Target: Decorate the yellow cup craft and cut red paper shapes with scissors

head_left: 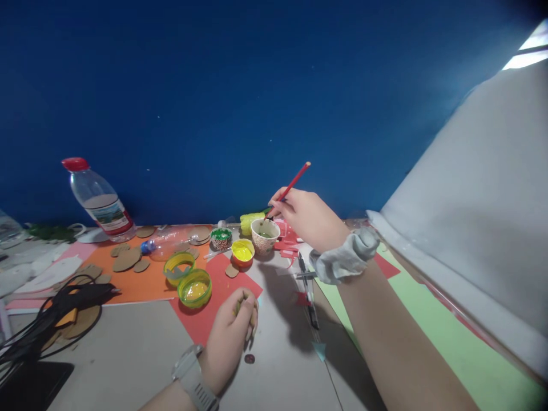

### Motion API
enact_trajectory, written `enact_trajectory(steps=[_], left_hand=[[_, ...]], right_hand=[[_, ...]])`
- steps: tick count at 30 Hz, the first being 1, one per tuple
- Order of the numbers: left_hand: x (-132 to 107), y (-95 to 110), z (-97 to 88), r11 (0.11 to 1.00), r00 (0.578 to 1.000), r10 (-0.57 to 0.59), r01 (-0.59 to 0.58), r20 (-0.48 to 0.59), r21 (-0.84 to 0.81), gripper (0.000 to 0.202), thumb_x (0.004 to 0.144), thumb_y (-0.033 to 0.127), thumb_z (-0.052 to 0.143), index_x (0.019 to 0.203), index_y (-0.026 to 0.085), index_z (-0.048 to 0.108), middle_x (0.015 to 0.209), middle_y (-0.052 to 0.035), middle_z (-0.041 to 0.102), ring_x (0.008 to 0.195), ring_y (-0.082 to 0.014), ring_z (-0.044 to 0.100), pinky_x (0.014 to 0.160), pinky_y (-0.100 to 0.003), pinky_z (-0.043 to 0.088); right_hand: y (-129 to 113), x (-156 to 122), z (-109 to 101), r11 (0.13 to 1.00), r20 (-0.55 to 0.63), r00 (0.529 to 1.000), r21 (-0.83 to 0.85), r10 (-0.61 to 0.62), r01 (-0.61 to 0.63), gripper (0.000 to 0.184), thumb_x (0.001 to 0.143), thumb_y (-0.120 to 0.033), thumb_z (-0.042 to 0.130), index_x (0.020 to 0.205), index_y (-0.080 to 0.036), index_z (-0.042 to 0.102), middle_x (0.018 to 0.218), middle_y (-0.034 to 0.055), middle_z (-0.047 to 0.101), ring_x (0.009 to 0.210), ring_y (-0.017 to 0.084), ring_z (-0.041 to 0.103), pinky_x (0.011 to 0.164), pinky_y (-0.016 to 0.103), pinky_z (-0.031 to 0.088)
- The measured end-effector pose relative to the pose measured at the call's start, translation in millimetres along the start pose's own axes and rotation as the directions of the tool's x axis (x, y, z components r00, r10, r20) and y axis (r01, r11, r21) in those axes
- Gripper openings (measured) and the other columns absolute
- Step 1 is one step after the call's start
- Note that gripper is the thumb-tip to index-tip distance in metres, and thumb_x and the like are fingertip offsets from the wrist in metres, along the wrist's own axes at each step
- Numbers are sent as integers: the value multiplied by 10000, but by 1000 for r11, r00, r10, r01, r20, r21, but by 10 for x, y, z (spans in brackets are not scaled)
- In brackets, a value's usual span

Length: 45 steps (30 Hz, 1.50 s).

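Observation:
My right hand pinches a paintbrush by its red handle. The brush's lower end dips into a patterned paper cup of murky greenish liquid. Close beside that cup sits a small cup of yellow paint, and left of it a small cup with green paint on its rim. My left hand rests low over the table with its fingers curled in, and yellowish smears show on them. Whatever those fingers enclose is hidden. A small dark button-like disc lies just below it.
Two yellow-green rings or cut bottle pieces stand left of the paint cups. Further left are a red-capped bottle, cardboard discs and black cables. A craft knife or pen lies beneath my right wrist. A blue wall rises behind.

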<state>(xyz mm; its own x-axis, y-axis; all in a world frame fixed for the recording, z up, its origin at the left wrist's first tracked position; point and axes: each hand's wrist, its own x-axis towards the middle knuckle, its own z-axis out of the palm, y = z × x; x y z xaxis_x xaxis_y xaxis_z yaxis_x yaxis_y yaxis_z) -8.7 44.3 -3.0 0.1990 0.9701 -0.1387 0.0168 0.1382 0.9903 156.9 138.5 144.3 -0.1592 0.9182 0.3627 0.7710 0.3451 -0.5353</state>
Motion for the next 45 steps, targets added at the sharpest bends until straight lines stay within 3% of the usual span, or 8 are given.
enact_trajectory(steps=[3, 10, 21, 35, 45], left_hand=[[9, -1, 3, 1000, 1000, 4, -4, 3, 2, 323, 940, 396, 420, 679, 206, 424, 555, 58, 429, 495, -97, 381, 505, -218, 326], [2, 24, -5, 1000, 1000, -7, 7, 8, 1, 329, 936, 407, 415, 674, 208, 413, 555, 62, 414, 484, -93, 366, 489, -217, 315], [1, 28, 3, 1000, 1000, -5, 5, 13, 14, 319, 939, 399, 415, 687, 204, 430, 556, 63, 425, 489, -96, 375, 503, -219, 326], [-3, 46, 18, 1000, 1000, -11, 11, 13, 20, 310, 946, 384, 408, 695, 202, 429, 557, 63, 425, 490, -93, 379, 501, -216, 323], [-7, 20, 21, 1000, 1000, -14, 14, 19, 11, 305, 954, 383, 401, 707, 206, 423, 553, 69, 425, 488, -93, 374, 496, -214, 323]], right_hand=[[-23, -10, -15, 999, 35, 999, -41, 13, -12, 184, 914, -126, 479, 847, -189, 638, 822, 31, 728, 723, 174, 641, 647, 273, 414], [-42, -27, -12, 997, 38, 999, -79, -7, 10, 239, 955, -309, 503, 800, -198, 647, 768, 21, 705, 630, 163, 589, 608, 278, 380], [-113, -64, -76, 989, 108, 993, -147, 37, -21, 256, 986, -242, 437, 874, -190, 661, 871, 41, 726, 767, 169, 637, 694, 263, 396], [-93, -76, -59, 962, 35, 999, -273, 32, -21, 183, 979, -218, 425, 911, -186, 592, 716, 26, 654, 523, 133, 513, 514, 259, 323], [-95, -83, -40, 958, 21, 999, -287, 24, -17, 174, 980, -214, 422, 907, -181, 577, 652, 7, 623, 452, 115, 471, 478, 256, 321]])
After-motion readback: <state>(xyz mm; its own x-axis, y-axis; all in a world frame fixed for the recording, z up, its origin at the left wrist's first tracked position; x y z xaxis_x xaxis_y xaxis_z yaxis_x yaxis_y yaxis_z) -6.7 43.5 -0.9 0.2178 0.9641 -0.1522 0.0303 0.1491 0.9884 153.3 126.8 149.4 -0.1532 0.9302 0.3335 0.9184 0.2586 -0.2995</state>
